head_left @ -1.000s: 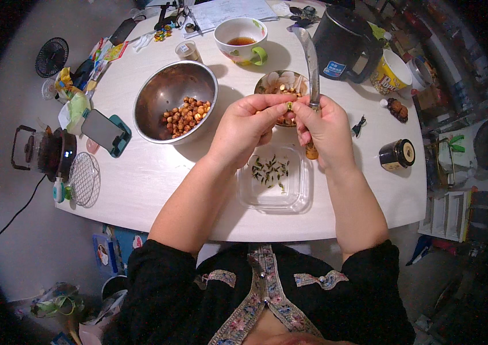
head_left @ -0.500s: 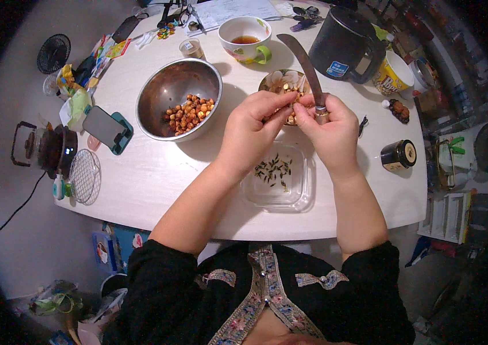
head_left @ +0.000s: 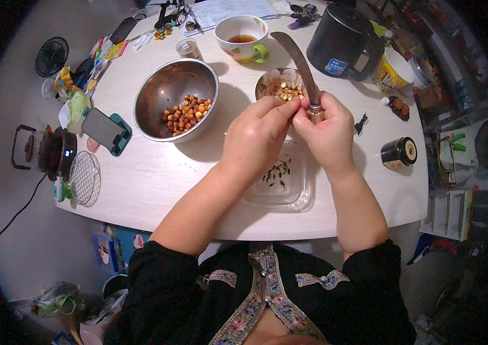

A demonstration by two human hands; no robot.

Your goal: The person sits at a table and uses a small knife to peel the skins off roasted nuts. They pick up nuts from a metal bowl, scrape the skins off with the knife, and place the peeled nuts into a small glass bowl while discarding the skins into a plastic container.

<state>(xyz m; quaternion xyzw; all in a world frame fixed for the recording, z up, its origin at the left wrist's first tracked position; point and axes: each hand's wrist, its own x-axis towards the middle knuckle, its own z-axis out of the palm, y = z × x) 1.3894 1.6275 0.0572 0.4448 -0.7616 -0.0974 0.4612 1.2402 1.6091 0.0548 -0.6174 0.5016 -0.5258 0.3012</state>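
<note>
Working a small seed (head_left: 300,112) between both hands over the clear tray (head_left: 278,183), just in front of the small patterned bowl (head_left: 281,86) of pale seeds. Right hand (head_left: 327,129) closing tight around the knife (head_left: 298,60) handle, blade pointing up and away toward the black kettle (head_left: 344,40). Left hand (head_left: 255,135) pinching at the seed with thumb and fingertips, other fingers curling in; seed itself mostly hidden, hard telling exact grip. Looking like the coring or peeling step, green bits (head_left: 278,172) already lying in the tray. Next move probably calling for dropping scrap into the tray and the cleaned seed into the small bowl, then reaching left for another from the steel bowl (head_left: 176,106) of brown seeds. Cup (head_left: 242,35) of tea standing beyond on the table (head_left: 152,172).
</note>
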